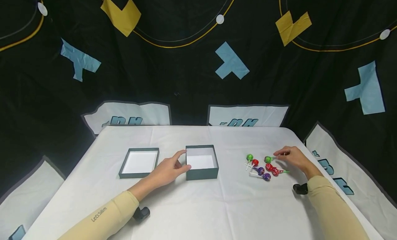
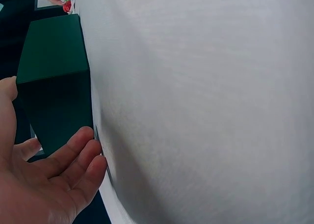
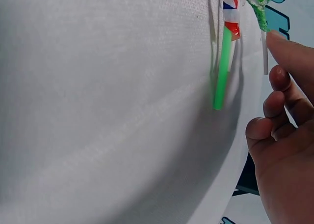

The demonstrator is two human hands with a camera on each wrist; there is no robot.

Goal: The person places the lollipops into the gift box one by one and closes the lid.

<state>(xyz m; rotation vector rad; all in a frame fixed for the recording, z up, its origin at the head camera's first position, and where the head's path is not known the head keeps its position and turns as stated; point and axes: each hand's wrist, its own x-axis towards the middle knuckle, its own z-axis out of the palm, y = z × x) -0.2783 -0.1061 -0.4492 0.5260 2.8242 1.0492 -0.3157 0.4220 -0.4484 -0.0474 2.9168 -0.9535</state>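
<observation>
Lollipops (image 1: 268,167) lie clustered on the worktop (image 1: 238,209), close to the right hand (image 1: 294,158), which seems to pinch a green lollipop (image 1: 268,159) by its stick (image 3: 265,57), the contact partly hidden. The left hand (image 1: 167,169), fingers relaxed, touches the open box (image 1: 202,174), probably to steady it.

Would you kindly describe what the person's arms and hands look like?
The left hand and right hand are ungloved. Both the left sleeve and right sleeve are pale beige; the left carries small dark lettering on the forearm. A small black device shows beneath the left wrist, another beside the right.
</observation>
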